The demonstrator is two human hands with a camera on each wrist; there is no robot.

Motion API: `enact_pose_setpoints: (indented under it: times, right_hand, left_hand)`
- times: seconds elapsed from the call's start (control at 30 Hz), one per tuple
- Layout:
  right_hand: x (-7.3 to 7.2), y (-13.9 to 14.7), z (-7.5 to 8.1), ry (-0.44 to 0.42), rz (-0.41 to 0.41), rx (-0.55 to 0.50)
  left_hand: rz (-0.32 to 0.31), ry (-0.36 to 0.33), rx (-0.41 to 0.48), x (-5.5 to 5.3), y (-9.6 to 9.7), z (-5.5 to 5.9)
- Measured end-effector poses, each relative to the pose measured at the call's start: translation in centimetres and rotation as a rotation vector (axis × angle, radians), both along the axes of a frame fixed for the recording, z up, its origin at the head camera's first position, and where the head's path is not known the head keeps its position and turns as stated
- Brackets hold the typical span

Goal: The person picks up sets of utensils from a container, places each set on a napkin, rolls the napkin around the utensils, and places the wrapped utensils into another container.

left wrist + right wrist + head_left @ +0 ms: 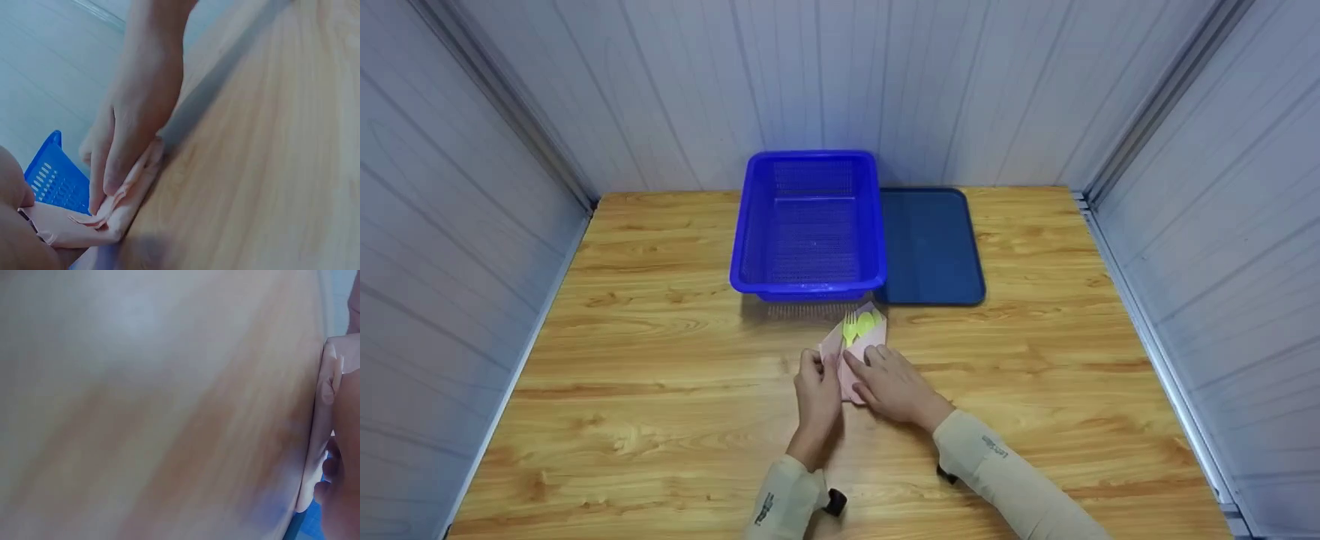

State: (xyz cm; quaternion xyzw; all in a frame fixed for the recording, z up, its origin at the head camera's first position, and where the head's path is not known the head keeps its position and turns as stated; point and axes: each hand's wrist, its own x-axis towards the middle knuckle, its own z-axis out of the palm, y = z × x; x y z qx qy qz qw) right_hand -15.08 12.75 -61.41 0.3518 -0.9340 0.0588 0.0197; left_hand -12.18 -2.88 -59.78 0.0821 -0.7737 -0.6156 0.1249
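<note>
A pink napkin (pixel 858 367) lies folded round a yellow-green fork (pixel 850 328) and spoon (pixel 865 324), whose heads show at its far end. Their handles are hidden under the folds. My left hand (pixel 819 390) pinches the napkin's left edge, thumb on top. From the other side my right hand (pixel 894 386) presses its fingers on the napkin's right part, index fingertip near the middle fold. In the left wrist view the right hand (pixel 143 112) reaches down with fairly straight fingers onto the raised napkin layers (pixel 121 211).
Just beyond the napkin stands a blue perforated basket (pixel 810 289). A dark blue tray (pixel 931 247) lies flat to its right, partly behind the basket. Pale panel walls (pixel 825 82) enclose the wooden table (pixel 660 360) at the back and sides.
</note>
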Motion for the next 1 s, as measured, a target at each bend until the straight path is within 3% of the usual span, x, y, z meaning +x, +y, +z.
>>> enact_pose_setpoints:
  times: [0.13, 0.27, 0.33, 0.4, 0.57, 0.7, 0.8, 0.93, 1.0]
  right_hand:
    - [0.0, 0.0, 0.4, -0.072, -0.022, -0.019]
    - [0.0, 0.3, 0.5, -0.133, -0.055, -0.091]
    - [0.0, 0.5, 0.5, -0.159, -0.060, -0.150]
    - [-0.1, 0.6, 0.5, -0.190, -0.062, -0.212]
    - [-0.4, 0.7, 0.3, -0.249, -0.055, -0.362]
    - [-0.6, 1.2, 0.6, -0.309, -0.076, -0.487]
    - [-0.8, 1.7, 1.2, -0.472, -0.166, -0.623]
    - [-1.2, 2.2, 2.0, -0.814, -0.299, -0.903]
    - [-1.3, 2.4, 2.2, -0.932, -0.350, -0.999]
  left_hand:
    - [-0.033, 0.032, -0.086, 0.0, 1.1, 0.1]
    - [-0.068, 0.157, -0.282, -0.2, 2.4, -0.2]
    - [-0.079, 0.221, -0.331, -0.4, 2.9, -0.5]
    - [-0.095, 0.237, -0.307, -0.5, 3.5, -0.8]
    - [-0.087, 0.192, -0.193, -0.3, 5.1, -1.2]
    - [-0.078, 0.203, -0.207, -0.3, 5.7, -1.4]
    - [-0.098, 0.207, -0.256, -0.1, 5.7, -1.9]
    - [-0.157, 0.205, -0.349, 0.0, 5.7, -2.3]
    - [-0.188, 0.213, -0.409, 0.0, 5.7, -2.4]
